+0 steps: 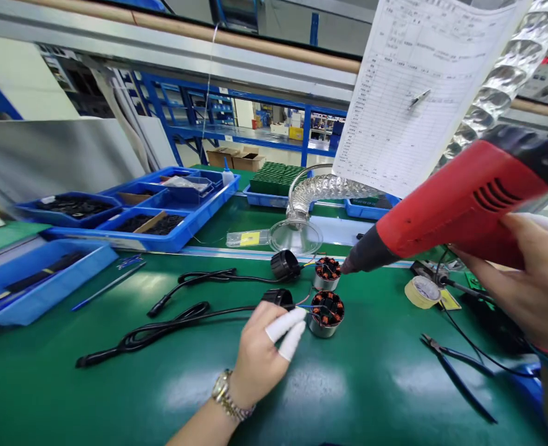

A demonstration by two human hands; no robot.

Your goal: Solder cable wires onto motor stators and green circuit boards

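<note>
My right hand (pixel 519 279) is wrapped round a red heat gun (pixel 459 198), its black nozzle pointing down at the farther motor stator (pixel 327 272). My left hand (pixel 267 347), with white finger cots on two fingertips, pinches thin coloured wires (pixel 304 306) beside the nearer stator (pixel 327 313). Both stators have copper windings and a silver metal rim. Behind my left fingers is a black round cap (pixel 277 297), partly hidden. A second black cap (pixel 285 265) lies by the farther stator. Black cables (pixel 176 328) run from the caps to the left.
Cutting pliers (pixel 459 371) and a tape roll (pixel 422 291) lie at the right. Blue parts trays (pixel 176 238) and a pen (pixel 109 286) are at the left. A foil duct with a clear funnel (pixel 296 237) stands behind the stators. A paper sheet (pixel 408 93) hangs above.
</note>
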